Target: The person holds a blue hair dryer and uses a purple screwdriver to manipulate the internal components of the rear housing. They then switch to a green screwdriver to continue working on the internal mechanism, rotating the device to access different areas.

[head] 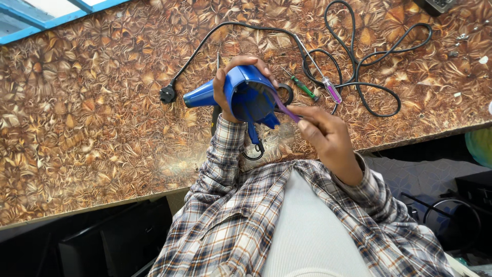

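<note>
The person's left hand (pixel 225 87) is gripping a blue plastic hair dryer (pixel 241 95), fingers wrapping over its rounded body and thumb pressing its side, holding it up above the middle of the desk (pixel 82 128), which is showing a brown, leaf-patterned surface. The dryer's nozzle is pointing toward the desk's left end, and its open rear is facing the person. The right hand (pixel 328 136) is pinching a thin purple-handled tool (pixel 284 109) between closed fingertips, its tip reaching into the dryer's open back. A black power cord (pixel 246 28) is running from the dryer across the desk to a black plug (pixel 167 93) lying left of the nozzle. Just beyond the hands, a green-handled screwdriver (pixel 303 88) and a purple-handled screwdriver (pixel 328 87) are lying side by side on the desk, next to a coiled black cable (pixel 374 61) toward the far right corner.
</note>
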